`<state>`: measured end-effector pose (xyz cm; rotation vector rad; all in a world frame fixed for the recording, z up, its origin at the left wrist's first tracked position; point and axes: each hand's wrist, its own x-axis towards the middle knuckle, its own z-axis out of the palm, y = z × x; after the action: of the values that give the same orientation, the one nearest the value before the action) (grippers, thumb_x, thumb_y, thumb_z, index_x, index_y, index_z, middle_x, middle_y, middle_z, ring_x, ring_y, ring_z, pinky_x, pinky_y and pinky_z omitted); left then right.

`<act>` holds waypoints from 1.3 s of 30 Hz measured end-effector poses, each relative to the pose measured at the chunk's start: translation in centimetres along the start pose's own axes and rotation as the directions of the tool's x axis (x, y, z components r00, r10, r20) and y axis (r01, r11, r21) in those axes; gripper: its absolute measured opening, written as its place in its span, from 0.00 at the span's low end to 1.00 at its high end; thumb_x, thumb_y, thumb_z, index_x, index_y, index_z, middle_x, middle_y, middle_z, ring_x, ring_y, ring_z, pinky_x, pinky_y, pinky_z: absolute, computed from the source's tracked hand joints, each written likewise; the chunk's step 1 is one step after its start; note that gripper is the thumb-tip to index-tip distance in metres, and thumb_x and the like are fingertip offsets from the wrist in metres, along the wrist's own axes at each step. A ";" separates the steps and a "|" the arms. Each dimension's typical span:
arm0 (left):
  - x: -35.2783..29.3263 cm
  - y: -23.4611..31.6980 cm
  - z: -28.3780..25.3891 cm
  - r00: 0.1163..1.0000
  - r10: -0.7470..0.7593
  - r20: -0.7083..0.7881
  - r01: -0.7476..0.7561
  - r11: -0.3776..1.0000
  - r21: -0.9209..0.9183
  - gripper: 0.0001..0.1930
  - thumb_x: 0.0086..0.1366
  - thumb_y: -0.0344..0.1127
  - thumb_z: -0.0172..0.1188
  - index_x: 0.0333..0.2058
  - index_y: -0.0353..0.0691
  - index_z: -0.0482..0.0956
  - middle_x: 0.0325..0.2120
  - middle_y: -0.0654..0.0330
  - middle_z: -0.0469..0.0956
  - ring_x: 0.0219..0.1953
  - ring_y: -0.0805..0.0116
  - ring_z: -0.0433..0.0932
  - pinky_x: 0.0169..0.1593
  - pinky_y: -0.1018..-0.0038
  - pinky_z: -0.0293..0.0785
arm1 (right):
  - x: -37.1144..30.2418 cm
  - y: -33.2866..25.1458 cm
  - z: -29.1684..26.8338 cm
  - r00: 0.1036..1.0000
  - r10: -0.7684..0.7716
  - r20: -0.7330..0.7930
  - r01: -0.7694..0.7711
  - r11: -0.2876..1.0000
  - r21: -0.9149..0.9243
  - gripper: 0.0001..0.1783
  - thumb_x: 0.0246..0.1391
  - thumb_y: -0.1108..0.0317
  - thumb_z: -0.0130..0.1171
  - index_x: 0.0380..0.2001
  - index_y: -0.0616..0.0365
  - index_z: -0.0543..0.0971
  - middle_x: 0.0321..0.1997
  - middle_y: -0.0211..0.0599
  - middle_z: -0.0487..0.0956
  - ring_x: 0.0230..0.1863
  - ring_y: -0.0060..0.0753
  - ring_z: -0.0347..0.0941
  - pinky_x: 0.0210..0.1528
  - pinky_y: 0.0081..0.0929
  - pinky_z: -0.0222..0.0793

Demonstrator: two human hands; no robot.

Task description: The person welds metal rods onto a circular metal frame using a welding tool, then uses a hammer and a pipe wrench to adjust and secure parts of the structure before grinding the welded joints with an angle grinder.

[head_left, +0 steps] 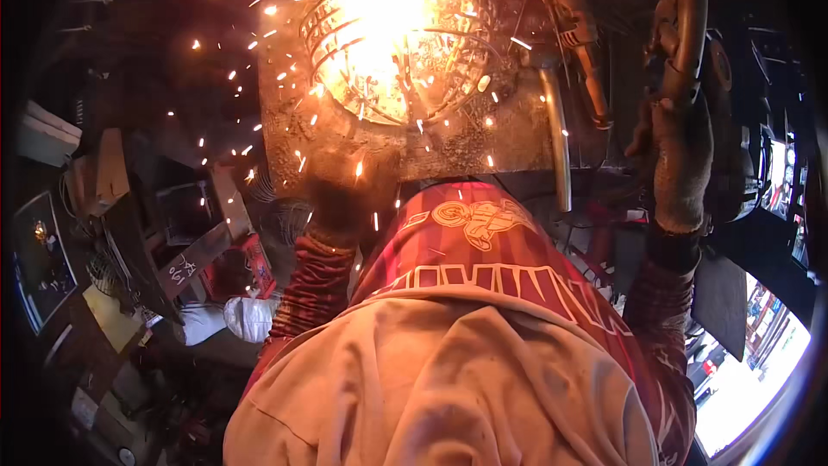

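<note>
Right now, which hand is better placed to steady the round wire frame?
Left, I'd judge: the left hand is close to the near edge of the wire frame, though its grip is too dark to read. The right hand is farther off, apparently holding a metal tool.

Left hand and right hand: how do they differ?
The left hand is at the near edge of the plate, the right hand beyond its right side. The left hand looks dim, its grip unclear; the right hand clearly grips a metal tool. Both reach from reddish sleeves.
</note>
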<state>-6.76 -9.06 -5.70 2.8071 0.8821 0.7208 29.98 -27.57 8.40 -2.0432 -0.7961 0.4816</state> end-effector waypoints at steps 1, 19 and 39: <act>0.1 0.0 -0.1 0.999 0.045 0.027 -0.044 0.998 -0.038 0.09 0.62 0.42 0.68 0.36 0.45 0.83 0.28 0.54 0.79 0.29 0.53 0.79 0.36 0.56 0.76 | 0.2 -0.7 0.3 0.973 -0.228 -0.043 0.218 0.960 -0.177 0.19 0.68 0.63 0.62 0.57 0.59 0.77 0.51 0.35 0.81 0.45 0.20 0.78 0.43 0.21 0.76; 1.2 0.6 -0.4 0.999 0.031 -0.015 -0.032 0.996 -0.080 0.16 0.58 0.35 0.73 0.21 0.44 0.72 0.19 0.56 0.70 0.24 0.52 0.71 0.30 0.56 0.67 | -0.6 -2.2 2.4 0.996 0.061 -0.069 -0.052 0.991 0.121 0.23 0.68 0.62 0.58 0.60 0.61 0.71 0.34 0.28 0.78 0.25 0.15 0.73 0.25 0.18 0.71; 2.3 -0.8 0.9 0.995 -0.043 0.088 0.061 0.973 -0.224 0.08 0.62 0.39 0.69 0.33 0.44 0.81 0.25 0.56 0.79 0.31 0.54 0.79 0.36 0.56 0.74 | -0.3 1.3 -0.4 0.960 -0.259 0.109 0.278 0.823 -0.495 0.18 0.58 0.76 0.65 0.52 0.55 0.81 0.48 0.39 0.81 0.46 0.37 0.80 0.45 0.33 0.78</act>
<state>-5.10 -7.05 -5.81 2.5835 0.8011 0.6477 30.41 -28.56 7.54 -2.3449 -1.3243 0.1525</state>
